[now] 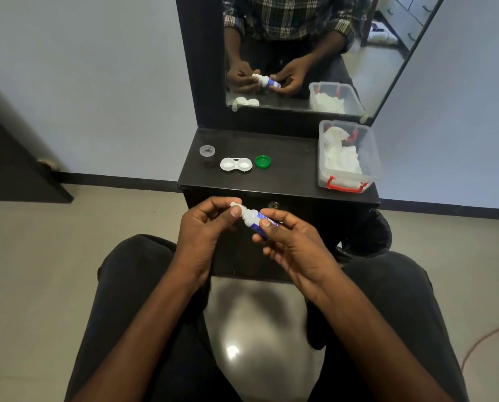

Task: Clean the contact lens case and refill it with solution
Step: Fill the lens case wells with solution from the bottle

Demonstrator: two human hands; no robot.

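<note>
**Cap coming off the solution bottle**

Beige floor and lap nearest. Right hand (288,245) is gripping the solution bottle (255,219); left hand (210,224) fingers are pinching its cap (236,205), likely uncapping. Beyond, on the black counter (294,169), the open lens case (236,165) is waiting; next comes tipping solution into both wells.

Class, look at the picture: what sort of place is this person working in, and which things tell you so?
Probably a bedroom or dressing area at home: a black dressing table with a tall mirror, and drawers reflected in it.
</note>
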